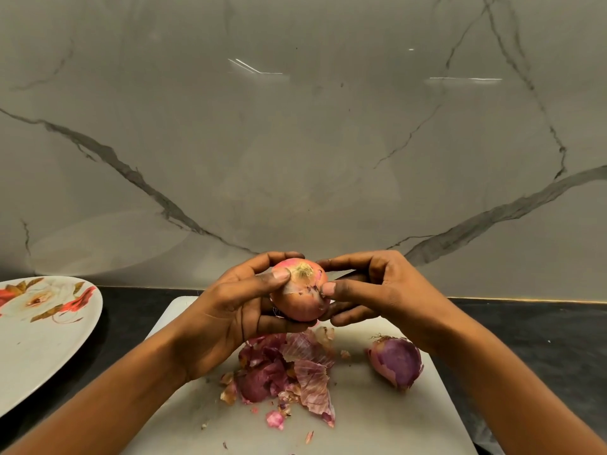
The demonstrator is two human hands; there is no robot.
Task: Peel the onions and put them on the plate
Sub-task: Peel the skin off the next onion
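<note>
A white cutting board (368,421) lies on the black counter (542,330), its far edge close to the wall. Behind the counter rises a glossy grey marble wall (295,142) with dark veins.

**What stays out of your sight**

Your left hand (230,310) covers the underside of the onion (300,303). Between the fingers (348,261) of your right hand (377,290) sits a dark shape (348,276); you cannot tell what it is. The plate (39,349) runs off the left edge, and the cutting board (377,415) off the bottom.
</note>
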